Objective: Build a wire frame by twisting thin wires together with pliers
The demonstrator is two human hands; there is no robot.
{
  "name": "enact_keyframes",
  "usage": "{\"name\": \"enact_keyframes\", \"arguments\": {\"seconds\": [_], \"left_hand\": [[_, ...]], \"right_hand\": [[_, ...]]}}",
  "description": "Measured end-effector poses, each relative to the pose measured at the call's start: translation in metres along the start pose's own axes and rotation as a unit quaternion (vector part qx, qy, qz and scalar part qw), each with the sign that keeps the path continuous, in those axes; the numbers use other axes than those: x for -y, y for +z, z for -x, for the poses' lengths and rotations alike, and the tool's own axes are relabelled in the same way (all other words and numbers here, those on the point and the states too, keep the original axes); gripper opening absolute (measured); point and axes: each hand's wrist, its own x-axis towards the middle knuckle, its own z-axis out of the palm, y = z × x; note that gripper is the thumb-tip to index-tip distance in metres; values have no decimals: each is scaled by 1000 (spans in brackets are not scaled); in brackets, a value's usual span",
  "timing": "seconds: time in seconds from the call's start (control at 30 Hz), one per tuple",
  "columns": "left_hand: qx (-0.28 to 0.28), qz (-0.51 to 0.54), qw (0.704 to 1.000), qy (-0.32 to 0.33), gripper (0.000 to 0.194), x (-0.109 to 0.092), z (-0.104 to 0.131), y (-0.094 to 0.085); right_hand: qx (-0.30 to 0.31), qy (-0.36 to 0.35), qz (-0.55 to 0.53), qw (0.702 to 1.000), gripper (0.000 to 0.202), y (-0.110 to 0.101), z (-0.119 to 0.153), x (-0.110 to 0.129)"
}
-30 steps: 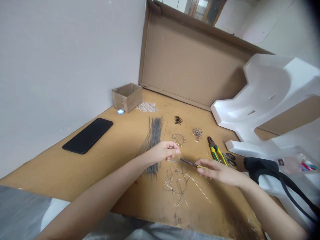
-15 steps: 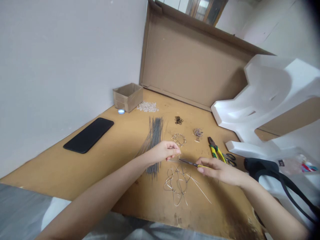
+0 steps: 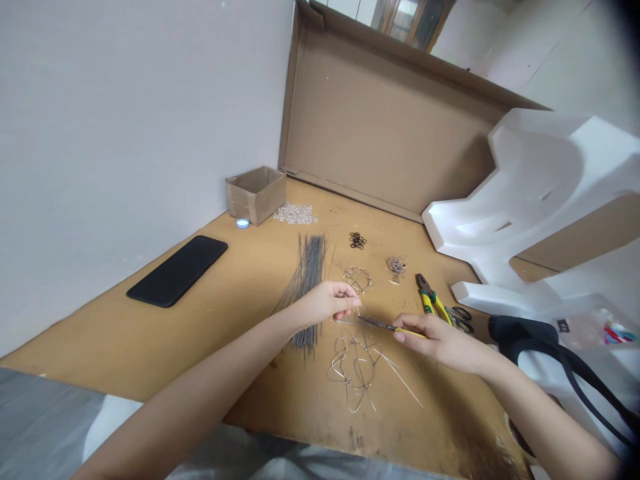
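Observation:
Fingers pinched, my left hand (image 3: 336, 301) holds a thin piece of wire (image 3: 359, 309) above the table. My right hand (image 3: 434, 339) is closed around the yellow handle of slim pliers (image 3: 380, 324), whose dark tips meet the wire just below my left fingertips. Under both hands lies a ring of bent wire (image 3: 345, 373) with loops and loose ends sticking out. A bundle of straight grey wires (image 3: 311, 263) rests partly behind my left forearm. Just beyond my fingers is a second, smaller wire ring (image 3: 359, 279).
Yellow-green pliers (image 3: 434, 301) and scissors (image 3: 461, 319) lie at right, near white foam (image 3: 470, 220). Farther back are black rings (image 3: 357, 241), a small wire cluster (image 3: 396, 265), clear beads (image 3: 295, 213) and a small cardboard box (image 3: 256, 197). A black phone (image 3: 177, 270) lies left.
Both hands stay almost in place. The slim pliers have tilted very slightly at the wire, and my left hand still pinches it.

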Motion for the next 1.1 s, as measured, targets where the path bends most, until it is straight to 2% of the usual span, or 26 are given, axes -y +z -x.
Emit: {"name": "enact_keyframes", "arguments": {"seconds": [0.2,0.5,0.87,1.1], "left_hand": [[35,-27,999,-19,20,1,1,1],[57,-22,998,-21,21,3,1,2],[58,-16,998,-22,21,6,0,1],[50,-21,998,-23,24,4,1,2]], "right_hand": [[-3,-7,45,999,26,1,1,1],[8,-4,62,998,29,-2,-1,1],[40,6,38,998,30,-5,-1,0],[32,-5,53,998,30,-4,-2,2]]}}
